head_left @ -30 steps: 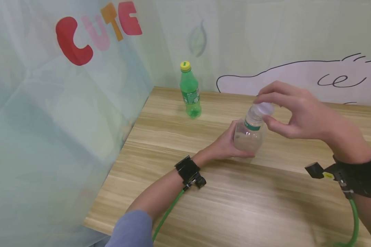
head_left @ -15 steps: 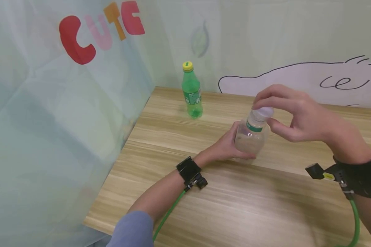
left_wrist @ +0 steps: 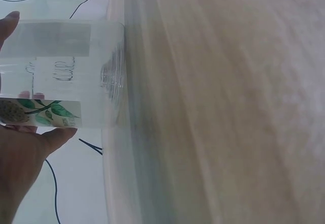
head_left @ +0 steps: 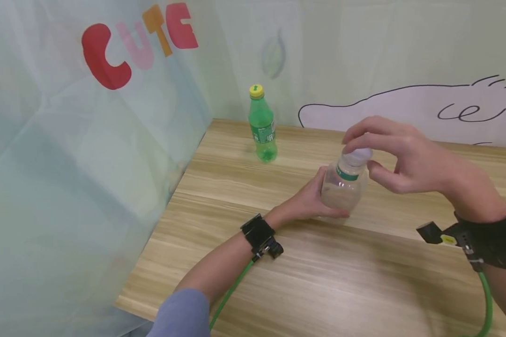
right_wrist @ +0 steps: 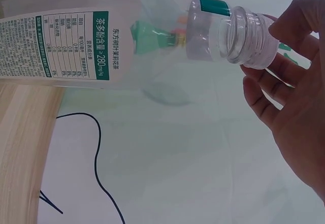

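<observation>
A clear plastic bottle (head_left: 341,189) with a green neck band stands upright on the wooden table (head_left: 320,276). My left hand (head_left: 305,199) grips its body from the left side, thumb and fingers around it. At the mouth sits a white cap (right_wrist: 267,43), which my right hand (head_left: 409,157) pinches between thumb and fingers. Screw threads of the neck show below the cap in the right wrist view. The printed label (right_wrist: 76,46) faces that camera. In the left wrist view, the bottle's lower part (left_wrist: 61,74) rests by the tabletop, and only part of my left hand shows.
Behind and left of the clear bottle stands a green bottle (head_left: 262,128) with a yellow cap. Printed cloth walls (head_left: 88,187) close off the left and back of the table. Green cables (head_left: 232,292) trail from both wrist cameras.
My right hand has come down slightly with the white cap, which now sits lower on the bottle's neck. The left hand keeps its grip on the bottle, and the view has shifted a little.
</observation>
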The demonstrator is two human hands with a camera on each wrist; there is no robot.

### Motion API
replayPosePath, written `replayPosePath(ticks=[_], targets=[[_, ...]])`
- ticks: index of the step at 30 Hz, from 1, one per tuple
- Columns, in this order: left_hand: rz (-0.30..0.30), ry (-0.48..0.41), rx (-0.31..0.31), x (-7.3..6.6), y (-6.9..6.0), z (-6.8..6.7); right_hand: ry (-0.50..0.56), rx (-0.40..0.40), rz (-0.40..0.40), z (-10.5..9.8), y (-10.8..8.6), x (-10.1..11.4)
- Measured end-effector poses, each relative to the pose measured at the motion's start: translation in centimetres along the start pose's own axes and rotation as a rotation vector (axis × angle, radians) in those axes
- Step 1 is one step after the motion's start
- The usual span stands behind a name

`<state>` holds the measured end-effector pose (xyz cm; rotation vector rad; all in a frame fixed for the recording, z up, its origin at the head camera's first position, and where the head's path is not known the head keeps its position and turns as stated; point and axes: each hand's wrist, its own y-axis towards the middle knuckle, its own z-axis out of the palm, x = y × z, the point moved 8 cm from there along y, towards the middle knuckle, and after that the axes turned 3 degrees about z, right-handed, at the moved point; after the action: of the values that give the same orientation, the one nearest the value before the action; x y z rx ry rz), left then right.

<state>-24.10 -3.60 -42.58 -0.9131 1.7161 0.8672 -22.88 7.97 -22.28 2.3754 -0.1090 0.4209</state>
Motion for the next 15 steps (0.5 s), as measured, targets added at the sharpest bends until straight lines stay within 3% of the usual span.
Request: replayPosePath(ticks=[7,15], targets=[[-0.004,0.004,0.004,0.21,0.02,0.18,0.006,0.031,0.003,0.42,-0.08,-0.11],[0.0,-0.002,0.002,0.53,0.08,0.02,-0.004,0.009,-0.012,0.41,-0.14,-0.16]])
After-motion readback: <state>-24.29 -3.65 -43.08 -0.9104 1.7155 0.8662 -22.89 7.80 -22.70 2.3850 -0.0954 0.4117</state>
